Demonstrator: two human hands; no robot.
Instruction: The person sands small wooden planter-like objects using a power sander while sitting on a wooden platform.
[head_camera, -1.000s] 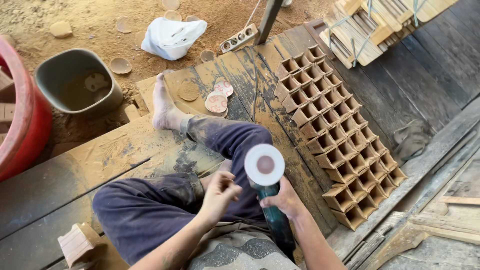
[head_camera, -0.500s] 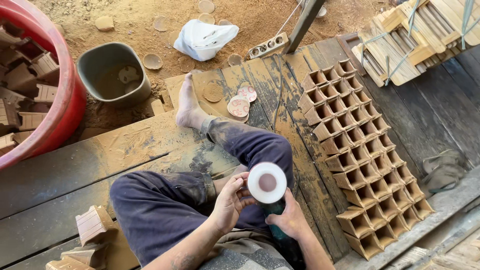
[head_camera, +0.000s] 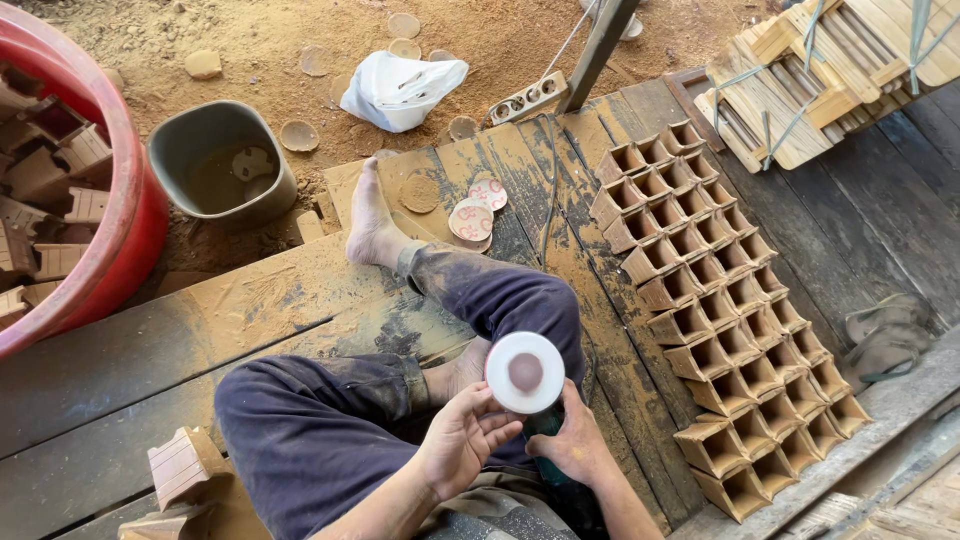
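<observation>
I sit on wooden boards with my legs crossed. My right hand (head_camera: 572, 447) grips a green power sander (head_camera: 546, 428) held upright over my lap, its round white disc (head_camera: 525, 372) with a brown centre facing up. My left hand (head_camera: 462, 437) is right beside the disc, fingertips touching its lower left edge, fingers loosely curled with nothing in them that I can see.
Two long rows of small open wooden boxes (head_camera: 725, 318) lie to the right. A red tub (head_camera: 105, 245) with wooden pieces stands at the left, a grey bucket (head_camera: 221, 165) behind it. Used sanding discs (head_camera: 471, 218) lie near my foot. Wooden blocks (head_camera: 183, 465) sit at my left knee.
The view has shifted, showing more of the red tub. My left hand has moved up to the disc's edge; the sander stays upright in my right hand.
</observation>
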